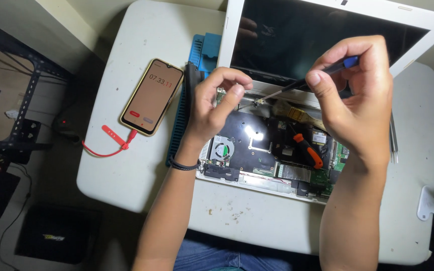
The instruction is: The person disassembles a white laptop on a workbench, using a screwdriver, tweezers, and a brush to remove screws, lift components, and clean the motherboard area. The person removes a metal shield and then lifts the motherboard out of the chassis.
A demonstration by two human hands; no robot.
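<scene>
Laptop (272, 150): white, lid up, dark screen; bottom half stripped open, showing a dark circuit board, a round fan at the left and green boards at the right. It lies in the middle of the white surface (141, 165), partly over a blue mat (179, 120).
Right hand (355, 95): fingers closed around a thin screwdriver (302, 85) with a black and blue handle, the tip pointing down to the hinge area.
Left hand (217, 98): thumb and forefinger pinched together just beside the screwdriver's tip; what they pinch is too small to tell.
Inside the laptop: an orange-handled screwdriver (308, 149) and a brush (297, 113) lie on the boards.
Left of the laptop: a phone (151, 96), screen lit, with a red cable (107, 145).
</scene>
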